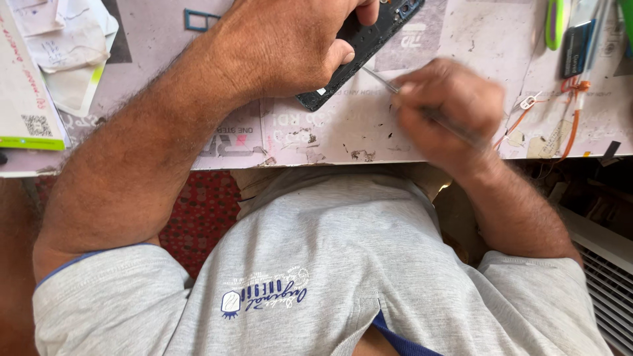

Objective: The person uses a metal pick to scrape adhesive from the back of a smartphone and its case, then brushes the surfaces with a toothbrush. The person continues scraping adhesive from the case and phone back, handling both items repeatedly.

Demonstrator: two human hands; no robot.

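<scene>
Worn paper sheets cover the bench [369, 132], its near edge against a person's grey shirt [330, 264]. On the bench lies a dark phone [366, 43], its long axis slanting from lower left to upper right. Left hand [290, 43] presses down on the phone, fingers curled over it. Right hand [448, 109], blurred, is closed round a thin metal tool [422, 109] whose tip points up-left toward the phone's lower edge.
</scene>
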